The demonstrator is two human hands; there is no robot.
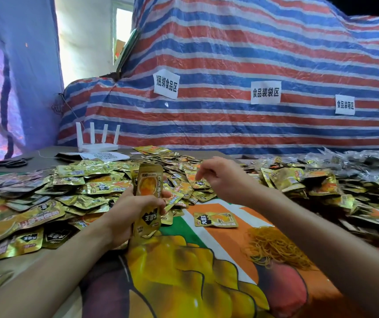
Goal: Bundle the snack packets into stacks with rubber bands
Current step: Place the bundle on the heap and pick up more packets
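Note:
My left hand [135,208] grips an upright stack of gold snack packets [148,196] at the middle of the table. My right hand [220,177] hovers over the heap of loose gold packets [106,187], fingers curled downward and touching a packet on the pile; whether it pinches that packet is unclear. One single packet [216,219] lies flat on the colourful table cover just right of the stack. A pile of yellow rubber bands [273,246] lies under my right forearm.
Loose packets spread across the table from left to right [321,182]. A white router [98,140] and black scissors [11,162] sit at the back left. A striped tarp [241,65] with paper labels rises behind the table.

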